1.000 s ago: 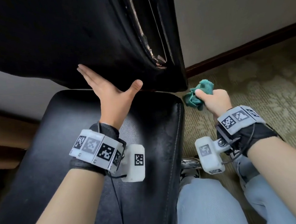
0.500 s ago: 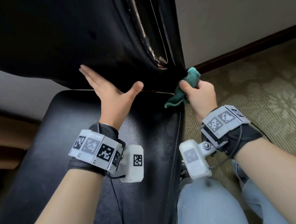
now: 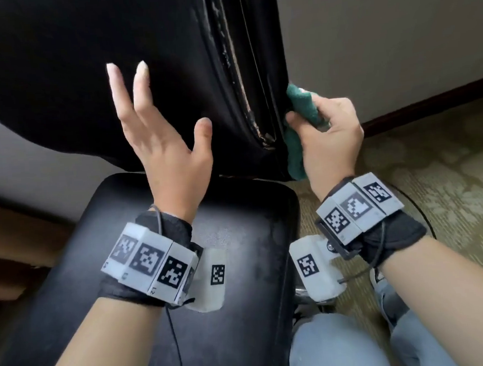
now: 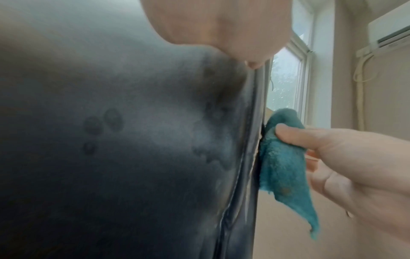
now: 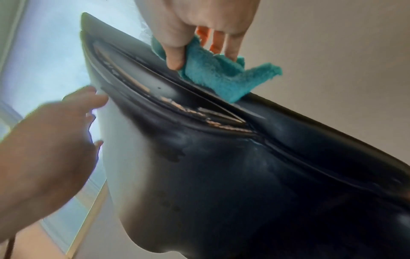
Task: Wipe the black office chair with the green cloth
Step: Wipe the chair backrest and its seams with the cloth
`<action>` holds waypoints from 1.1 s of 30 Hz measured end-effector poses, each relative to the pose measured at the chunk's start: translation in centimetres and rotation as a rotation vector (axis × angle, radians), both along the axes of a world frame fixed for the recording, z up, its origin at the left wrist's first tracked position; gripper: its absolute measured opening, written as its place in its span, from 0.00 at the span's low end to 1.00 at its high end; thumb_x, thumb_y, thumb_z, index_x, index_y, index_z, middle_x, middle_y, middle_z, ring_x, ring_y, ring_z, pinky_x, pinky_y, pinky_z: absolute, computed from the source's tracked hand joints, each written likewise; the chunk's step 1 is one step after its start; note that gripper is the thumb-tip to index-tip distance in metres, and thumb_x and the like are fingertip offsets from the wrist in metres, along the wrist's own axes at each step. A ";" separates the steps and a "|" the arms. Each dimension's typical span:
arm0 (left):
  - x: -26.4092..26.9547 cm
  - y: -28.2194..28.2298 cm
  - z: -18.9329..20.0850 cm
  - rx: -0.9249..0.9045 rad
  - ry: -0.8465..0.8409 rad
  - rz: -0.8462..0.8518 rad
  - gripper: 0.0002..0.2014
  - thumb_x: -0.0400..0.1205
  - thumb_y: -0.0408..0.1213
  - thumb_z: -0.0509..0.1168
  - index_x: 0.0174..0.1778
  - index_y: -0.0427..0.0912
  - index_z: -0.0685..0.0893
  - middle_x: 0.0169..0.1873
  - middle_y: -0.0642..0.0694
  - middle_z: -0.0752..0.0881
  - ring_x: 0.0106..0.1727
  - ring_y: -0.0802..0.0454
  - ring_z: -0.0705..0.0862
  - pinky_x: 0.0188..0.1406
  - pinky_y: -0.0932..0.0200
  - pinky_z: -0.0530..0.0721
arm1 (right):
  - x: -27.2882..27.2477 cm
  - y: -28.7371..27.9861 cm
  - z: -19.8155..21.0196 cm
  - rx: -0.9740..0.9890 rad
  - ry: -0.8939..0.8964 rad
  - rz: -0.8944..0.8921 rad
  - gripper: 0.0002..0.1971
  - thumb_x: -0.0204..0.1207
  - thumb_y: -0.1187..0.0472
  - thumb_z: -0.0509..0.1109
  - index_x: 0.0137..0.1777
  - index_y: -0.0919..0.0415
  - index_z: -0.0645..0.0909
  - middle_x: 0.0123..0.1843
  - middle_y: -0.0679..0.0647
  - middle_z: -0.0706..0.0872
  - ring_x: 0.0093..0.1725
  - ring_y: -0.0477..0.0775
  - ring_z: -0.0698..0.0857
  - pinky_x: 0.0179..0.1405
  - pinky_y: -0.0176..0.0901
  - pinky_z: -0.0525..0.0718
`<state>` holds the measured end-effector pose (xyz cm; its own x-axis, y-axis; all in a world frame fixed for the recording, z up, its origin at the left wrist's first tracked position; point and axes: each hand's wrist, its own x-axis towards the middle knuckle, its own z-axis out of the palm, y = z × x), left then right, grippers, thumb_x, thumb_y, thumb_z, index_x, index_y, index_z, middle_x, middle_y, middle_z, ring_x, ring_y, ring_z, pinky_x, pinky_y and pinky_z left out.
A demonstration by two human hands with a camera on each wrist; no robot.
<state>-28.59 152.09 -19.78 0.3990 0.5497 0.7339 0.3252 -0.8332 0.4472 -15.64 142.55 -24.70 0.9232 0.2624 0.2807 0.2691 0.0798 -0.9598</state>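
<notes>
The black office chair fills the head view: its backrest (image 3: 83, 65) stands upright above the seat (image 3: 200, 271). A worn, cracked seam (image 3: 239, 91) runs down the backrest's right side. My right hand (image 3: 328, 136) grips the green cloth (image 3: 300, 107) and holds it against the backrest's right edge; the right wrist view shows the cloth (image 5: 217, 73) pinched under the thumb on that edge. My left hand (image 3: 156, 123) is spread with straight fingers in front of the backrest, holding nothing. The cloth (image 4: 281, 161) shows beside the chair edge in the left wrist view too.
Patterned carpet (image 3: 448, 168) lies to the right, with a dark skirting board (image 3: 429, 104) along a pale wall. My knees in blue jeans (image 3: 346, 344) are below the seat's right edge. A window (image 4: 286, 78) and a wall air conditioner (image 4: 390, 31) stand behind the chair.
My right hand carried the cloth from beside the seat up onto the backrest's right edge. My left hand rose higher along the backrest, fingers now spread.
</notes>
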 end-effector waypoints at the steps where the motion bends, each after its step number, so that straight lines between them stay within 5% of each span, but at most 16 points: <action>1: 0.4 -0.1 1.0 0.067 0.021 -0.036 0.33 0.80 0.36 0.65 0.77 0.27 0.60 0.76 0.22 0.51 0.78 0.51 0.51 0.80 0.52 0.51 | -0.1 -0.1 0.6 0.064 -0.017 0.008 0.16 0.66 0.61 0.76 0.55 0.56 0.87 0.41 0.41 0.74 0.46 0.47 0.80 0.51 0.35 0.78; 4: 1.5 -0.7 3.0 0.166 0.092 -0.076 0.29 0.83 0.41 0.58 0.78 0.30 0.62 0.77 0.23 0.55 0.80 0.35 0.52 0.78 0.36 0.50 | 0.0 0.2 2.5 0.068 -0.135 0.048 0.18 0.66 0.62 0.76 0.58 0.53 0.83 0.42 0.42 0.76 0.42 0.40 0.78 0.48 0.28 0.76; 8: 2.5 -0.9 4.5 0.139 0.120 -0.061 0.34 0.82 0.51 0.53 0.80 0.33 0.59 0.80 0.28 0.55 0.81 0.36 0.50 0.76 0.32 0.45 | 0.2 0.6 2.9 -0.082 -0.305 -0.007 0.16 0.66 0.54 0.76 0.54 0.54 0.83 0.46 0.44 0.79 0.45 0.44 0.79 0.44 0.34 0.76; 11: 2.5 -0.4 4.5 0.138 0.111 -0.080 0.34 0.82 0.52 0.53 0.80 0.34 0.60 0.80 0.31 0.58 0.81 0.37 0.52 0.77 0.30 0.50 | 0.4 0.4 1.4 -0.100 -0.395 0.000 0.16 0.66 0.58 0.75 0.55 0.56 0.86 0.60 0.54 0.80 0.59 0.51 0.77 0.59 0.23 0.68; 15: 2.4 0.1 4.3 0.168 0.107 -0.098 0.34 0.83 0.55 0.51 0.79 0.35 0.61 0.79 0.31 0.59 0.81 0.36 0.54 0.78 0.33 0.54 | 0.9 -0.1 -0.8 -0.192 -0.487 0.196 0.25 0.69 0.65 0.74 0.68 0.55 0.80 0.70 0.60 0.71 0.68 0.59 0.72 0.71 0.46 0.69; 18: 2.4 0.3 4.2 0.180 0.109 -0.096 0.33 0.82 0.53 0.52 0.79 0.35 0.61 0.79 0.31 0.60 0.81 0.37 0.53 0.78 0.34 0.54 | 1.6 -0.2 -0.4 -0.130 -0.514 0.188 0.23 0.67 0.66 0.75 0.64 0.56 0.82 0.54 0.53 0.71 0.54 0.58 0.79 0.59 0.51 0.81; 22: 2.3 0.5 3.9 0.203 0.150 -0.069 0.34 0.81 0.53 0.53 0.80 0.36 0.59 0.79 0.31 0.59 0.81 0.38 0.53 0.77 0.32 0.56 | 2.5 0.3 3.8 0.018 -0.669 0.032 0.19 0.68 0.61 0.76 0.61 0.60 0.85 0.47 0.51 0.69 0.41 0.40 0.71 0.49 0.24 0.73; 26: 2.5 0.4 3.9 0.214 0.170 -0.036 0.36 0.79 0.53 0.54 0.80 0.36 0.58 0.80 0.31 0.59 0.81 0.38 0.53 0.76 0.31 0.57 | 3.4 1.5 6.3 -0.060 -0.844 0.017 0.18 0.72 0.64 0.71 0.63 0.59 0.83 0.47 0.56 0.72 0.43 0.54 0.76 0.46 0.36 0.78; 33: 2.1 0.7 4.0 0.215 0.236 -0.038 0.39 0.77 0.54 0.56 0.81 0.38 0.56 0.81 0.34 0.56 0.81 0.40 0.51 0.76 0.30 0.56 | 3.4 -0.1 1.9 -0.297 -0.933 0.117 0.17 0.72 0.64 0.64 0.60 0.60 0.84 0.44 0.60 0.75 0.38 0.59 0.76 0.31 0.47 0.81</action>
<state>-26.51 152.83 -15.74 0.5893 0.3731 0.7166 0.3655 -0.9141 0.1754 -12.27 142.43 -22.76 0.3286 0.5156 0.7913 0.9344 -0.0557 -0.3518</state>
